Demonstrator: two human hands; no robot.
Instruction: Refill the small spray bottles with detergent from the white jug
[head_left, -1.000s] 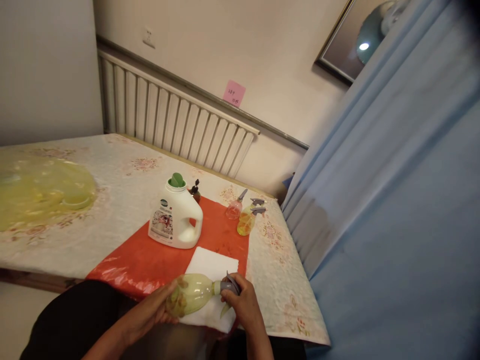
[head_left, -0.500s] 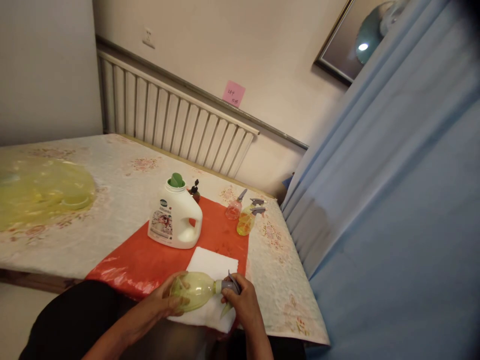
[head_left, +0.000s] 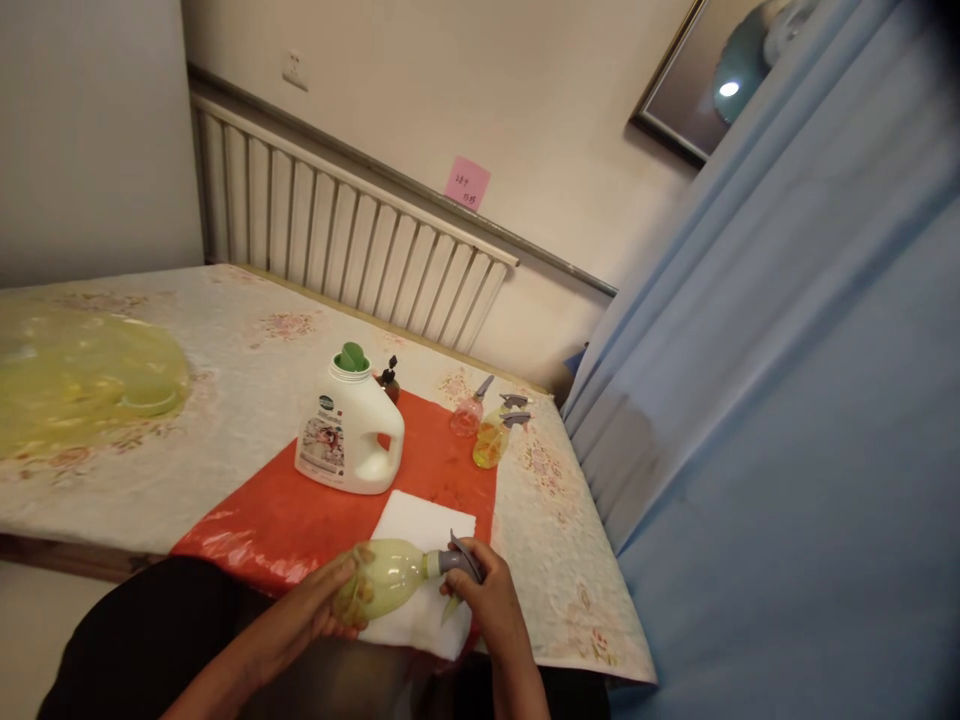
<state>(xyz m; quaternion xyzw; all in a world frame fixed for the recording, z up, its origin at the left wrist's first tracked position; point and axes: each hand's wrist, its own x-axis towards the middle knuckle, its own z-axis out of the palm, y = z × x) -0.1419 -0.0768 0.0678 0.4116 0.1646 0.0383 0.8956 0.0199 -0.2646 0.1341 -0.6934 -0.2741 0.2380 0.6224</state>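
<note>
One spray bottle (head_left: 391, 578) lies between left grip (head_left: 324, 612) and right grip (head_left: 486, 602).

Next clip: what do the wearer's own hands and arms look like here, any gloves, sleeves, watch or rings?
The left hand and right hand wear no gloves, and no sleeves show above them as far as the picture's bottom edge. No watch, bracelet or ring shows, though a thin ring would be too small to tell. Black clothing shows at the bottom left.
</note>
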